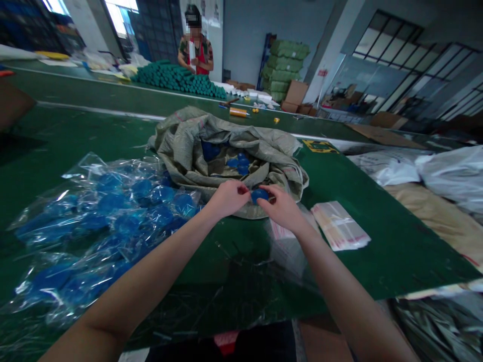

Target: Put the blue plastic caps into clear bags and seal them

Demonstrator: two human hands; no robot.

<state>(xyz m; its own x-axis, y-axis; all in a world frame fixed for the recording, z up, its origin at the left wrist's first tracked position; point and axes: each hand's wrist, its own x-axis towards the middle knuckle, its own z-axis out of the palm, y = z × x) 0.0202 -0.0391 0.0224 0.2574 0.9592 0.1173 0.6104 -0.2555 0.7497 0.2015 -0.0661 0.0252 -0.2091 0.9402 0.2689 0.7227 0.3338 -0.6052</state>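
My right hand [282, 206] grips a small round blue piece [259, 195] between thumb and fingers, at the near edge of a grey-green woven sack [181, 136]. Just left of the piece, my left hand [231, 197] is closed, thumb and fingertips pinched together; what they hold, if anything, is too small to make out. The sack's mouth is rolled open, and more blue pieces [241, 163] lie inside it. Below my right wrist rests a stack of clear plastic bags [285, 236], partly covered by the hand and forearm.
Many clear-bagged blue pieces [113, 201] are heaped on the green table [226, 261] at left. Another stack of clear bags [339, 226] lies at right. Across the table, a person [196, 50] stands behind a pile of green rolls [173, 78]. An orange cylinder [239, 112] lies beyond the sack.
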